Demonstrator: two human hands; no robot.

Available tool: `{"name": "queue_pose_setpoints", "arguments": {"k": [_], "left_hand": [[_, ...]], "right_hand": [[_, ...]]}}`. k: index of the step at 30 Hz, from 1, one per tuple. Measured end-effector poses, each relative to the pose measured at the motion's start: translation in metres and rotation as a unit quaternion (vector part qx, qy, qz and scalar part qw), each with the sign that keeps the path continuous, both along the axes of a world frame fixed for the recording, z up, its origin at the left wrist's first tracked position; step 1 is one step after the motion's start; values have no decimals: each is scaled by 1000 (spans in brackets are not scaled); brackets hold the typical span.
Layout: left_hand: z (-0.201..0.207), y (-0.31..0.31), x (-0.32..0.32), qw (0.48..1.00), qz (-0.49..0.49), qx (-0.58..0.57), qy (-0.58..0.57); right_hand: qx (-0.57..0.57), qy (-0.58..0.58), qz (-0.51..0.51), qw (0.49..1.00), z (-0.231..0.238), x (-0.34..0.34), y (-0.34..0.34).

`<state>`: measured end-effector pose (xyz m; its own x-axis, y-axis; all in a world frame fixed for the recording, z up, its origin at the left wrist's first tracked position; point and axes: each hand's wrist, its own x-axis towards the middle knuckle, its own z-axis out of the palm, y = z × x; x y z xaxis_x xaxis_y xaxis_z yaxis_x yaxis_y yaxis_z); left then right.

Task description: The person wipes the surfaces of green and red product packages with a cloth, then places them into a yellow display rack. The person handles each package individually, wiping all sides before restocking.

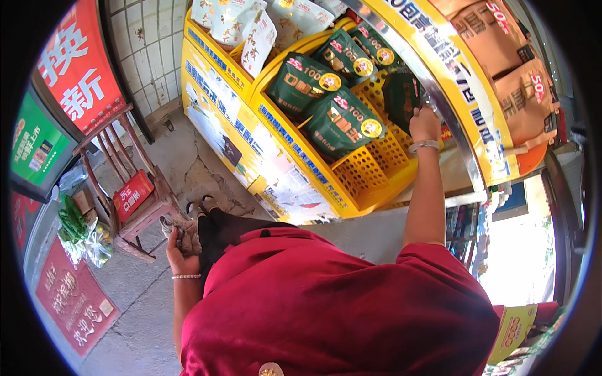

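Observation:
My right hand [426,126] reaches into the yellow display rack [359,179]. Its fingers are closed on the edge of a dark green pouch [399,100], which stands tilted in the rack's right part. Several similar green pouches [343,125] with round yellow labels sit in the compartments to the left of it. Low at my left side, my left hand [182,258] is closed around a crumpled greyish-brown cloth [182,232]. Part of the cloth hangs over my fingers.
White pouches [229,22] fill the rack's far left section. Brown pouches [523,94] stand above a curved yellow header [464,81]. A wooden chair [141,194] holds a red packet [133,195]. Beside it lie bagged green vegetables [74,219]. A red mat [75,297] covers some floor.

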<state>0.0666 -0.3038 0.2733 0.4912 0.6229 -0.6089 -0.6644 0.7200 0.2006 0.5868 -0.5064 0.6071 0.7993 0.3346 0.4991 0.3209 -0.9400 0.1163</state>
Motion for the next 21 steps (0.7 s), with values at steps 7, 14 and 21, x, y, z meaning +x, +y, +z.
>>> {"name": "queue_pose_setpoints", "arguments": {"k": [7,14,21], "left_hand": [[10,14,26,998,-48,36,-5],[23,26,34,996,-50,62,-37],[13,23,35,997,-39,52,-36]], "right_hand": [[-154,13,41,987,38,-97,-18],[-263,86,100,956,75,-120,-51],[-264,226,163,923,45,-97,-56]]}}
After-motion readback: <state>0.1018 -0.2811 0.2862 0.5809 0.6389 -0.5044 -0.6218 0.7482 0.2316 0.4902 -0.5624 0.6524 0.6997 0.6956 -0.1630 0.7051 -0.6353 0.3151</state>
